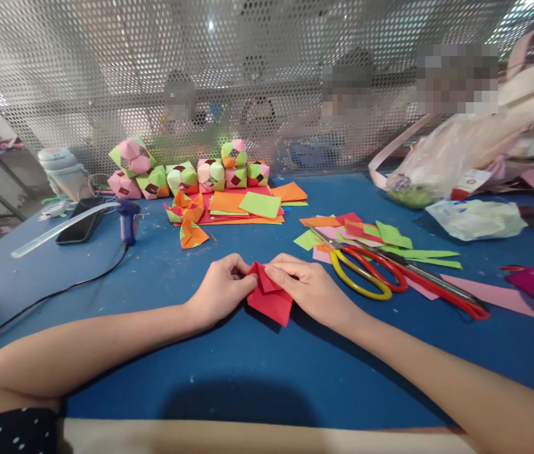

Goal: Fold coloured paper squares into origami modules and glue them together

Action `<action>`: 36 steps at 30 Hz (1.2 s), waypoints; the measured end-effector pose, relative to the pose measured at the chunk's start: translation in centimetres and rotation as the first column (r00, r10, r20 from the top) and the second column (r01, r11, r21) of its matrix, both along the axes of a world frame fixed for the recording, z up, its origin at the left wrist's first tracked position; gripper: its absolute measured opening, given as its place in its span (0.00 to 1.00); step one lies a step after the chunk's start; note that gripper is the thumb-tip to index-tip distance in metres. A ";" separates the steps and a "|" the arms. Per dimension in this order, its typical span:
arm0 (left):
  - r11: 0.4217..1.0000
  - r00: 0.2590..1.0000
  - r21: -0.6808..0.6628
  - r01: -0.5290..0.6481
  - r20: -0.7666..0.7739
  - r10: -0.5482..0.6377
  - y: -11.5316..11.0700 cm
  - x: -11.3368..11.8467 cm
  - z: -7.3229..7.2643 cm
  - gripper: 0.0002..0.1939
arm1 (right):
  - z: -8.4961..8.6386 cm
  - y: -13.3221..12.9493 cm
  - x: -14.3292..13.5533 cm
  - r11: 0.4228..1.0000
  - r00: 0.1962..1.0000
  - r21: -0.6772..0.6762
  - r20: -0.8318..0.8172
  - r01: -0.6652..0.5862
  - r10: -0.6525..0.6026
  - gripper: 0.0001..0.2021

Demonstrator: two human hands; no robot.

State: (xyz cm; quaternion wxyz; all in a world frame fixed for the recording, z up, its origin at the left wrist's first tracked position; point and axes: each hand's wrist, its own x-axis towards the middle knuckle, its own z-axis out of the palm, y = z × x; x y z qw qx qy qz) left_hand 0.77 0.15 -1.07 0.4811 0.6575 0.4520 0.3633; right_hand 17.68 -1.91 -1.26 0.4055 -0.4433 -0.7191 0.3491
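A partly folded piece of red paper (271,306) is held just above the blue table (229,378), near its middle. My left hand (224,287) pinches its upper left corner between thumb and fingers. On the other side, my right hand (309,287) grips the upper right edge, thumb and fingers pressed together over a small folded flap. Beyond the hands lie orange folded pieces (191,232) and stacked paper sheets with a green one (260,205) on top. Yellow-handled scissors (359,284) rest to the right of my right hand.
Folded paper balls (181,178) line the back by a perforated metal screen (257,75). At left are a glue gun (128,224) with a cord, a phone (80,222) and a bottle (64,170). Paper scraps, red-handled tools (446,293), plastic bags (477,219) and a bag lie right.
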 end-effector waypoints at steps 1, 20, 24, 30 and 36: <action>1.000 1.000 0.003 0.000 0.000 0.000 0.0 0.0 0.0 0.05 | 0.0 0.0 0.0 1.000 1.000 0.020 0.007 0.002 -0.003 0.15; 0.998 0.998 -0.036 0.060 0.017 -0.059 0.2 -0.1 0.0 0.05 | -0.4 0.0 0.1 0.946 0.978 0.322 0.187 0.029 -0.094 0.14; 0.995 0.996 -0.063 0.076 0.045 -0.074 0.0 0.0 0.2 0.03 | -0.5 -0.1 0.2 0.927 0.970 0.371 0.208 0.042 -0.128 0.13; 0.993 0.997 -0.090 0.074 0.038 -0.071 -0.1 0.1 0.6 0.03 | -0.3 -0.3 0.0 0.914 0.964 0.400 0.212 0.063 -0.159 0.13; 0.987 0.993 -0.103 0.121 0.010 -0.121 0.0 -0.1 0.5 0.07 | -0.5 -0.4 -0.2 0.906 0.974 0.419 0.177 0.055 -0.140 0.11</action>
